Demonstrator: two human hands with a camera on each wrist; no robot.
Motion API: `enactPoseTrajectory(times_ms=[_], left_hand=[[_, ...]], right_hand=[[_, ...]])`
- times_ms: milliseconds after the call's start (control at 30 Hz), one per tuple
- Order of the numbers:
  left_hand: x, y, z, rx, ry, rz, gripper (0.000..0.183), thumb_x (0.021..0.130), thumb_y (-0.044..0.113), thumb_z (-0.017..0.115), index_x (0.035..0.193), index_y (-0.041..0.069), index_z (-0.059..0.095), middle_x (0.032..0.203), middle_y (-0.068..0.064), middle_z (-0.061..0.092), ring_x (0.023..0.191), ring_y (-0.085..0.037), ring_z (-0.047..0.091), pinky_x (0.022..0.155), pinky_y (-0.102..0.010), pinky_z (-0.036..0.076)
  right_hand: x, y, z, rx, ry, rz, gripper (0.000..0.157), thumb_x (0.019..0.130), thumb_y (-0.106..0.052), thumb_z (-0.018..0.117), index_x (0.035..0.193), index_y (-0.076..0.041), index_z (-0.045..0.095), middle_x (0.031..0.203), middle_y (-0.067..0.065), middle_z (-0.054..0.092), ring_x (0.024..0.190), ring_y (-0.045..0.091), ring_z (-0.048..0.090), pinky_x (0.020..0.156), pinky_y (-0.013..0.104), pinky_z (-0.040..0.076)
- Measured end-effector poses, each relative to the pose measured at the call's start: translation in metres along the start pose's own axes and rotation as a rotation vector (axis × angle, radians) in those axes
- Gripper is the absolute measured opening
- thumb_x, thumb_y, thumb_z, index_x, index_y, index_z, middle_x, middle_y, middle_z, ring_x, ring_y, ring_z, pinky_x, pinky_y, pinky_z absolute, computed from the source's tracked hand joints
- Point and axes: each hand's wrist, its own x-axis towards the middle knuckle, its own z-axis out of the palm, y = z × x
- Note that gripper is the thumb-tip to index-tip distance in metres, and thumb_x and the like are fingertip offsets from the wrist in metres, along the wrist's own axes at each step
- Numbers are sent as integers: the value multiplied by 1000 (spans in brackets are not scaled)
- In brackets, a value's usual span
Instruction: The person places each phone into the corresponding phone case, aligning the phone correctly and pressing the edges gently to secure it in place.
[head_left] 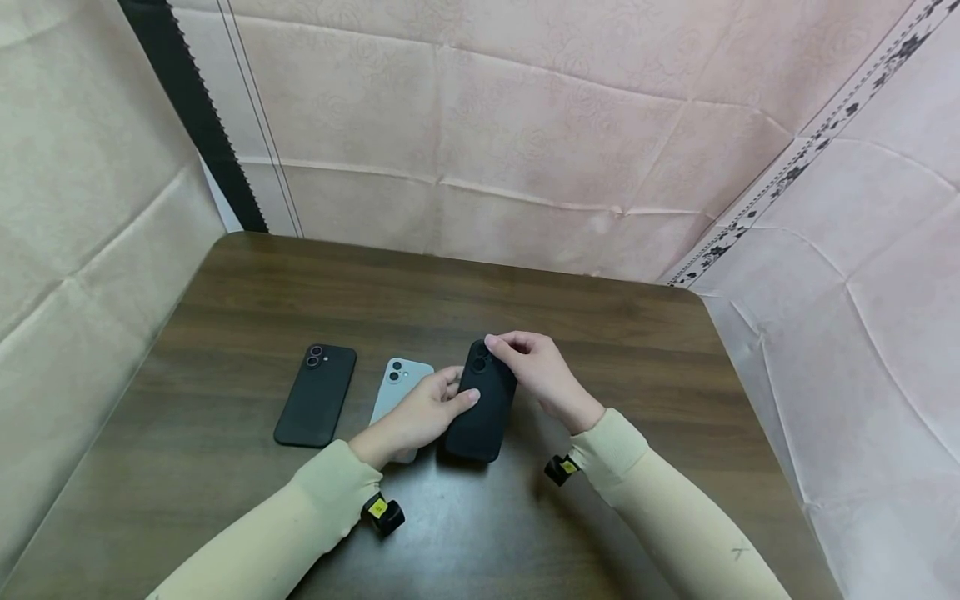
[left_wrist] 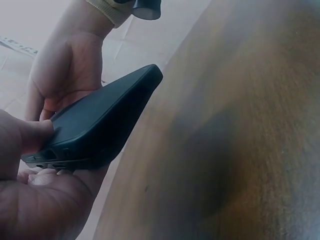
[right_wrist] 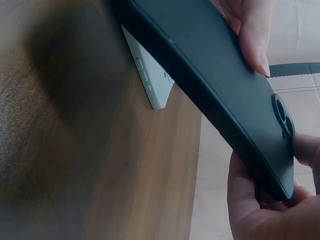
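A black phone (head_left: 483, 421), matte and in what looks like a case, is tilted above the wooden table with its camera side up. My left hand (head_left: 426, 410) grips its left side, thumb on the back and fingers beneath. At the camera end, my right hand (head_left: 543, 375) pinches the upper right corner; the right wrist view shows its thumb beside the lenses (right_wrist: 283, 114) and fingers curled under. A pale blue phone (head_left: 403, 375) lies partly hidden behind my left hand. Farther left, another black phone (head_left: 315, 400) rests camera side up.
The brown wooden table (head_left: 615, 500) has rounded far corners. Pale patterned cloth (head_left: 487, 125) hangs behind it and along both sides. A small black wrist device (head_left: 384, 514) sits at the left cuff, and another (head_left: 561, 469) at the right cuff.
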Motion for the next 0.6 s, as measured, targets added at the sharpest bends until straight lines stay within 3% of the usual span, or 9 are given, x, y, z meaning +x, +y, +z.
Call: enactPoseTrajectory(times_ms=[200,600], left_hand=[[0,2,2,9,-1,26,49,103,22,50,147,9,34,121,-10,65,99,-25,67,86,-39,53],[3,-1,2,-5,-9,33,48,103,21,49,147,10,33,119,-9,66,98,-25,68,84,-39,54]], right_hand=[[0,-2,2,-4,5,-33,32,92,-41,66,99,-11,71,96,8,65,85,23,56,70,34,49],[4,-1,3,-24,19,6,35,91,-44,66,100,-11,71,98,7,65,89,22,56,71,33,50]])
